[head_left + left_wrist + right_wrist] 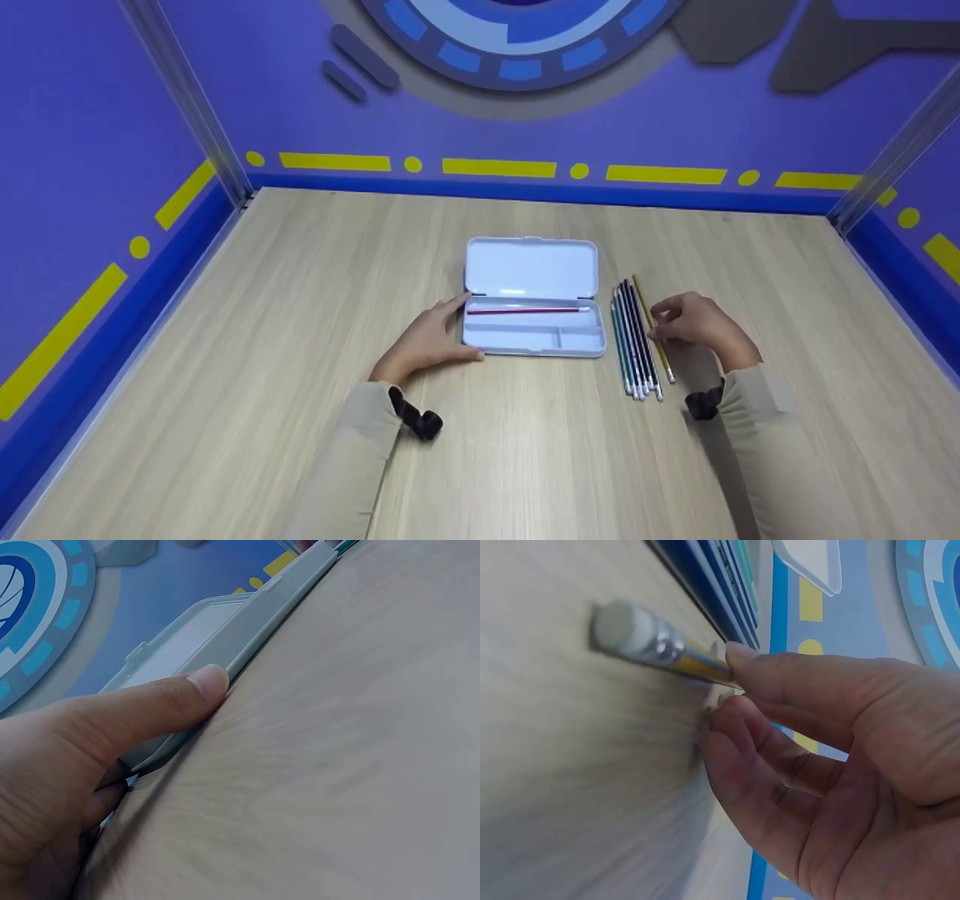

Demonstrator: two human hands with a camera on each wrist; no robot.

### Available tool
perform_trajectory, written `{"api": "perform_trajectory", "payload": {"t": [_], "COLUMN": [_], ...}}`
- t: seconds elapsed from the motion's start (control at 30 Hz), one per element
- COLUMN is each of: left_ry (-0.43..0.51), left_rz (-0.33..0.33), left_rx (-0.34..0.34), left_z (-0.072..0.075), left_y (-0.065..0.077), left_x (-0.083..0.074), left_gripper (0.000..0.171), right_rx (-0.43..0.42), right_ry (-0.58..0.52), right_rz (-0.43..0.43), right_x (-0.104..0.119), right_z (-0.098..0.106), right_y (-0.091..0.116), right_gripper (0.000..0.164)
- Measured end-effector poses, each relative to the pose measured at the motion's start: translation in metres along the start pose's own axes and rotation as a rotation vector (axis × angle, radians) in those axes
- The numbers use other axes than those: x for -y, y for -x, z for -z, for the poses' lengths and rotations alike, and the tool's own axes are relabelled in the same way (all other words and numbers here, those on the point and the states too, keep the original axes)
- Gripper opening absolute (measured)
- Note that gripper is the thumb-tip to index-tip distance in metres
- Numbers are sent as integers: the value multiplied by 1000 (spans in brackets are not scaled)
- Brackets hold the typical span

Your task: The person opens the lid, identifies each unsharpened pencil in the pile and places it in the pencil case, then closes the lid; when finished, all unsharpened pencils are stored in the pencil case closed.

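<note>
An open white pencil case point(504, 339) lies on the table with its lid point(531, 268) tipped back. A red pencil point(525, 310) lies in its long rear compartment. My left hand point(427, 341) holds the case's left end, thumb point(202, 684) along the front wall and fingers behind. My right hand point(701, 322) pinches a yellow pencil point(654, 330) at mid-length between thumb and fingers. Its white eraser point(619, 626) end points toward me. Just left of it, several dark and teal pencils point(634, 341) lie side by side, eraser ends toward me.
The wood-grain table point(525, 465) is bounded by a blue-purple panel point(480, 135) at the back and more panels at both sides. Black straps with small cameras sit on both wrists, over beige sleeves point(341, 457).
</note>
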State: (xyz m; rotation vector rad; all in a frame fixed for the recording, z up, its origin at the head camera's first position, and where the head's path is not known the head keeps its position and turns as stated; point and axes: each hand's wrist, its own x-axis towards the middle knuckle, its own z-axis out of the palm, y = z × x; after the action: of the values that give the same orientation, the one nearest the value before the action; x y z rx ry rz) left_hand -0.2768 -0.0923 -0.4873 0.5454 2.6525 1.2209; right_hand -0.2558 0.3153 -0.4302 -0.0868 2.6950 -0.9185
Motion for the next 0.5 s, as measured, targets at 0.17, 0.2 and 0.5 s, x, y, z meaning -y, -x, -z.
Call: {"api": "perform_trajectory", "payload": {"t": [0.17,0.2,0.5], "left_ry": [6,7,2], "left_rz": [0,-2,1], "left_rx": [4,3,9], "left_z": [1,1,1], "left_y": [0,0,1], "left_x": [1,1,-1], "left_gripper": [107,106,106], "right_rx": [6,7,37], "right_ry": [-62,-69,-130], "right_rz": [-23,-23,-42], "right_x": [-1,-1,-4], "right_z": [-1,-1,1], "right_y": [1,1,0], "right_gripper": [55,55,58]}}
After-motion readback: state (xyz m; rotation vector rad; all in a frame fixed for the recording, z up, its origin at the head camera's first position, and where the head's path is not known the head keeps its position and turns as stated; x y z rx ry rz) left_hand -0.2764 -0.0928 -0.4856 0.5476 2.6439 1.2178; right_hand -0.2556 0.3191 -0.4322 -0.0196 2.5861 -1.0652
